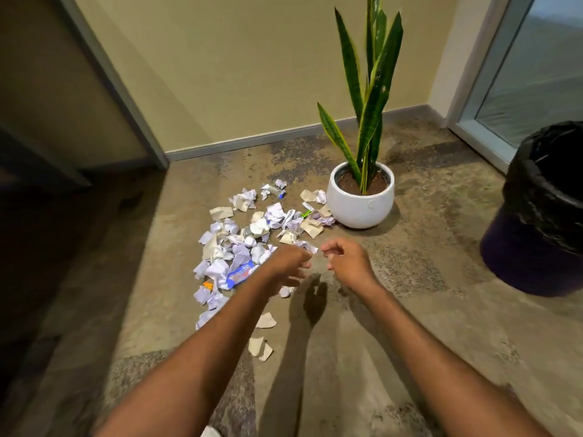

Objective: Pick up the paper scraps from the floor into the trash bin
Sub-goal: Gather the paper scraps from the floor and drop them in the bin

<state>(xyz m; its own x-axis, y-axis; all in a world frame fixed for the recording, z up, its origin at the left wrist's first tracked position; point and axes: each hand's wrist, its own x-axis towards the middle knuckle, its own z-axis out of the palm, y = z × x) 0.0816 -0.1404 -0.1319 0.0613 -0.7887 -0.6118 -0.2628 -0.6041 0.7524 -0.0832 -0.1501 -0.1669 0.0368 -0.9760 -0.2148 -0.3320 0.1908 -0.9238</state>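
Left hand [291, 263] over paper scraps [239, 247]; right hand [347, 261] beside

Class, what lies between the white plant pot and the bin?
Only bare floor, in the head view, between the plant pot and the bin.

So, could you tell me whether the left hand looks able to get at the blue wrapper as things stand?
Probably yes: the left hand is just beside the blue wrapper, which lies on top among the paper scraps, with nothing between them.
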